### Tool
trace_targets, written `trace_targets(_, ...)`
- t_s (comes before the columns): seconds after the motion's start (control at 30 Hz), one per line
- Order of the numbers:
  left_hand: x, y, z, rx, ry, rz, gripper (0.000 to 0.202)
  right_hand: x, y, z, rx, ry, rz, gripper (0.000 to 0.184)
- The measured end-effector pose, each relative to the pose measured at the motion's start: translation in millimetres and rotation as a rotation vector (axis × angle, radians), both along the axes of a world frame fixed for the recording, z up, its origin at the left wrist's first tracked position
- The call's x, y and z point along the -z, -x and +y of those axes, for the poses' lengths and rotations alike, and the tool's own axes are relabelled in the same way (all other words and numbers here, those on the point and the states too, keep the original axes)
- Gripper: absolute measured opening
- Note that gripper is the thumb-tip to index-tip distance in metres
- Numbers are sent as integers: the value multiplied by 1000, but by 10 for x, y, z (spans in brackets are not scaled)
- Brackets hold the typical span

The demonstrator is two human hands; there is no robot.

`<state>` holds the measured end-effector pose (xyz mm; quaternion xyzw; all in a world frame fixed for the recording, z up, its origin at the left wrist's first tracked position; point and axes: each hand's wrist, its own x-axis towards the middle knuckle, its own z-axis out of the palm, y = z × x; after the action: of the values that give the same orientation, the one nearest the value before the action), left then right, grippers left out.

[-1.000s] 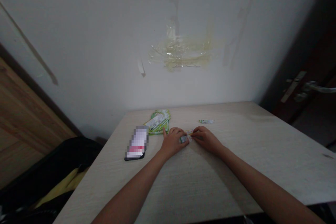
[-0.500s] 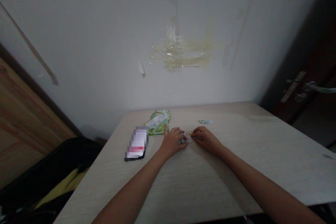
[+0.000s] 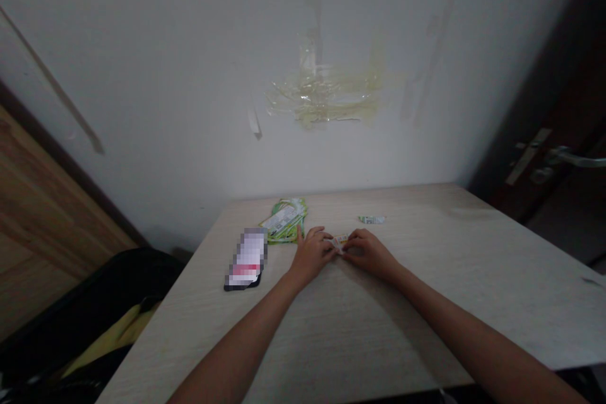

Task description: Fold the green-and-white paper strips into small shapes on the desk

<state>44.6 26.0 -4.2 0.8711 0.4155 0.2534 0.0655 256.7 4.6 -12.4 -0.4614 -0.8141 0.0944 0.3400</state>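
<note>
Between my hands, just above the pale table (image 3: 303,341), is a small printed piece of paper or wrapper (image 3: 339,240), whitish with orange marks. My left hand (image 3: 313,254) pinches its left side, with the thumb and forefinger hiding part of it. On the opposite side, my right hand (image 3: 367,250) grips it between closed fingertips. The two hands' fingertips almost meet at its lower edge. Behind my left hand lies a heap of green-and-white printed packets or strips (image 3: 286,218). A small green-and-white folded piece (image 3: 372,219) rests beyond my right hand.
A phone (image 3: 246,259) with a blurred screen lies left of my hands. The wall (image 3: 189,76) with old tape (image 3: 326,98) rises behind the table. At left is a dark bag or bin (image 3: 108,297) with yellow cloth; a door handle (image 3: 572,156) is at right.
My fingertips have drawn closer together on the small printed piece, and it now looks bent or folded, with less of it showing. The phone and the heap stay put.
</note>
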Motion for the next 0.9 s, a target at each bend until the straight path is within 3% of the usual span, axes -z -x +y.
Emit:
trace_targets(0.27,-10,-48,-11,-51,34,-47,12,1,19,9,14,58,25,11)
trace_targets(0.47,-12,-16,-13,-81,6,-81,26,-4,36,11,34,75,-18,9)
trace_targets(0.67,-23,-26,-25,-118,-6,-122,18,0,43,21,43,83,-57,8)
trace_targets(0.9,-31,-19,-35,-73,-49,-61,8,-19,46,18,45,78,-69,6)
